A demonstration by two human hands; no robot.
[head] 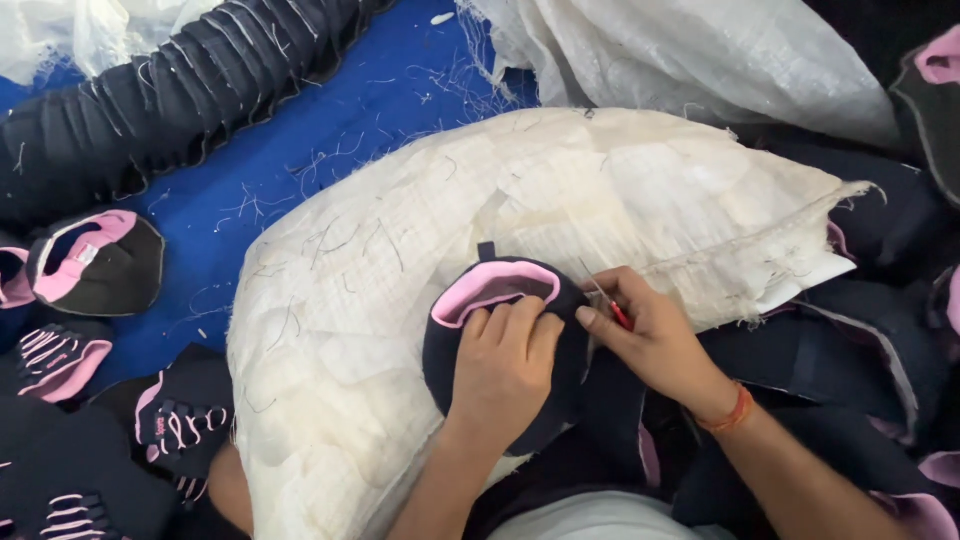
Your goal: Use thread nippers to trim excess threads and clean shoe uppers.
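Note:
My left hand (505, 365) presses down on a dark navy shoe upper with a pink lining (492, 290), which rests on a stuffed white woven sack (400, 260) across my lap. Beside the upper's right edge, my right hand (640, 330) pinches a small red-handled thread cutter (615, 310), its metal tip pointing at the upper's rim. An orange band circles my right wrist.
A long stack of navy uppers (170, 90) lies at the top left on a blue mat (330, 140) strewn with thread bits. Loose navy and pink uppers (95, 260) sit at the left. Another white sack (700, 50) lies beyond, and more dark uppers (870, 340) pile at the right.

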